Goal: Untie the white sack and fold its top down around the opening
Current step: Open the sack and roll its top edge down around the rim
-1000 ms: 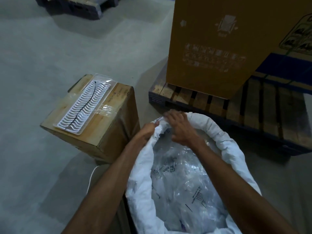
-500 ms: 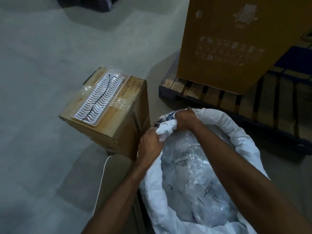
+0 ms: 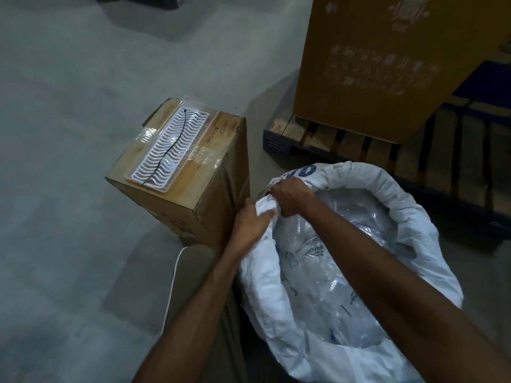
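While the white sack [image 3: 279, 294] stands open at the near right, its rim rolled down, left hand [image 3: 250, 228] and right hand [image 3: 290, 196] both clutch the bunched far-left rim; beyond, a taped cardboard box [image 3: 193, 172].

Your left hand [image 3: 250, 226] and right hand [image 3: 290, 196] are bare. Both forearms show uncovered up to the frame edge. You wear no rings, watch or gloves.
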Demonstrator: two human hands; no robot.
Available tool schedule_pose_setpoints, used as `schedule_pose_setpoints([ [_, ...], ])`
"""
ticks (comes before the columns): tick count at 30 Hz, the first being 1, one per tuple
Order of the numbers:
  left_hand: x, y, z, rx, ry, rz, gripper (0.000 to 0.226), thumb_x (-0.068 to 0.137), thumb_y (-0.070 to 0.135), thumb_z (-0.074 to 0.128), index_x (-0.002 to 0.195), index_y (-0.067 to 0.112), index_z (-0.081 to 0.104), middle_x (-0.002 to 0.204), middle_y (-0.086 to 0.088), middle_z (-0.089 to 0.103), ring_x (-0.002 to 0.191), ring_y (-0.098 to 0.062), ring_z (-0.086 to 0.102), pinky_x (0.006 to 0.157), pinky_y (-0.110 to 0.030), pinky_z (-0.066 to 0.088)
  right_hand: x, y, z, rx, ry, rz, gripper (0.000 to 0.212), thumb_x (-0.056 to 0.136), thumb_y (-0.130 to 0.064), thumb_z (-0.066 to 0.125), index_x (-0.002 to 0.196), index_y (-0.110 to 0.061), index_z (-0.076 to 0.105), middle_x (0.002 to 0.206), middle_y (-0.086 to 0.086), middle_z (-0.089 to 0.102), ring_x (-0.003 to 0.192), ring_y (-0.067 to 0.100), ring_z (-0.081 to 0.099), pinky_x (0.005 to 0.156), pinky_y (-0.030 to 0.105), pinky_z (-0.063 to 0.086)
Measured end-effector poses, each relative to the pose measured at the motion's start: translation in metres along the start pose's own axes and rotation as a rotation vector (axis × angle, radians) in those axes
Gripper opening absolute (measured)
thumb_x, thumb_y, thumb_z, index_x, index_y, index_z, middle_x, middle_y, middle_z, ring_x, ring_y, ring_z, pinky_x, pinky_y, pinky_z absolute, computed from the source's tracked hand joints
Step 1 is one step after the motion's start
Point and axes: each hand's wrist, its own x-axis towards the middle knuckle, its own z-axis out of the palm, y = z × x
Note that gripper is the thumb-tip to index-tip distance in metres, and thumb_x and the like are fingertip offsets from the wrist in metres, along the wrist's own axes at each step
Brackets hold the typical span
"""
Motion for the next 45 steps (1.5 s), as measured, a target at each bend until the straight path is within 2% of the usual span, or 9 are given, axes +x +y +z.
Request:
schedule_pose_setpoints([
  [4,-0.044,-0.049,0.008,0.453,0.219,0.077,0.071,0.09,0.069,0.054,0.125,0.007,0.057,0.123,-0.016,0.065,0.113,-0.037,0.062,0.097,-0.043,0.05,0.005,-0.008,-0.002,-0.064,-0.169,0.0,0.058,0.09,-0.039,0.073,0.141,-0.019,0.055,0.138,0.008,0.062,0.126,0.027,0.061,0.105,0.041,0.047],
  [12,-0.027,-0.044,0.0,-0.452,0.088,-0.17,0.043,0.105,0.04,0.052,0.103,0.0,0.068,0.093,-0.011,0.067,0.085,-0.026,0.065,0.073,-0.034,0.05,-0.074,-0.05,0.031,0.65,0.611,0.21,0.066,0.085,-0.022,0.072,0.144,-0.01,0.045,0.148,0.016,0.042,0.139,0.034,0.037,0.119,0.045,0.028],
  [19,-0.056,-0.043,0.013,-0.691,-0.004,-0.168,0.066,0.099,0.061,0.032,0.07,0.006,0.052,0.075,-0.01,0.051,0.051,-0.005,0.058,0.061,-0.024,0.046,-0.181,-0.13,0.052,1.339,0.247,0.391,0.057,0.083,-0.058,0.076,0.123,-0.019,0.063,0.102,-0.003,0.068,0.091,0.013,0.067,0.08,0.029,0.054],
  [22,-0.061,-0.059,0.011,-0.69,-0.18,-0.104,0.035,0.104,0.033,0.05,0.106,0.003,0.068,0.099,-0.018,0.069,0.089,-0.027,0.068,0.088,-0.041,0.056,-0.191,-0.139,0.056,1.361,0.236,0.427,0.051,0.075,-0.048,0.086,0.111,-0.018,0.068,0.093,-0.007,0.07,0.084,0.008,0.068,0.069,0.022,0.052],
  [26,-0.093,-0.078,0.016,-0.31,-0.068,-0.072,0.087,0.084,0.059,0.069,0.145,0.001,0.046,0.137,-0.016,0.059,0.124,-0.035,0.06,0.107,-0.047,0.049,-0.182,-0.168,0.071,1.23,0.418,0.515,0.039,0.072,-0.034,0.086,0.099,-0.014,0.068,0.089,0.004,0.074,0.078,0.02,0.071,0.065,0.029,0.051],
  [30,-0.132,-0.107,0.014,-0.417,-0.077,-0.183,0.057,0.089,0.061,0.067,0.1,0.006,0.064,0.103,-0.015,0.072,0.095,-0.031,0.071,0.082,-0.038,0.056,-0.179,-0.205,0.058,0.872,0.584,0.573,0.012,0.095,-0.02,0.061,0.1,-0.01,0.056,0.096,0.015,0.07,0.088,0.037,0.068,0.065,0.036,0.042],
  [35,-0.122,-0.113,-0.001,-0.466,-0.024,-0.132,0.05,0.099,0.039,0.065,0.112,-0.01,0.065,0.091,-0.015,0.072,0.072,-0.024,0.069,0.057,-0.026,0.054,-0.199,-0.225,0.063,0.975,0.531,0.361,0.036,0.083,-0.024,0.069,0.113,-0.009,0.058,0.108,0.012,0.061,0.099,0.033,0.061,0.084,0.044,0.051],
  [41,-0.118,-0.11,0.011,-0.512,-0.154,-0.122,0.047,0.106,0.032,0.047,0.136,-0.003,0.057,0.124,-0.023,0.065,0.106,-0.036,0.065,0.095,-0.045,0.053,-0.231,-0.206,0.087,0.937,0.526,0.307,0.087,0.069,-0.035,0.079,0.148,-0.025,0.044,0.14,-0.002,0.05,0.125,0.014,0.052,0.104,0.023,0.042],
  [45,-0.116,-0.112,0.018,-0.63,-0.224,-0.133,0.054,0.106,0.038,0.043,0.144,0.0,0.05,0.141,-0.024,0.057,0.105,-0.029,0.057,0.094,-0.044,0.049,-0.24,-0.197,0.075,0.717,0.396,0.522,0.052,0.06,-0.056,0.077,0.097,-0.026,0.056,0.103,-0.003,0.065,0.097,0.022,0.063,0.07,0.032,0.043],
])
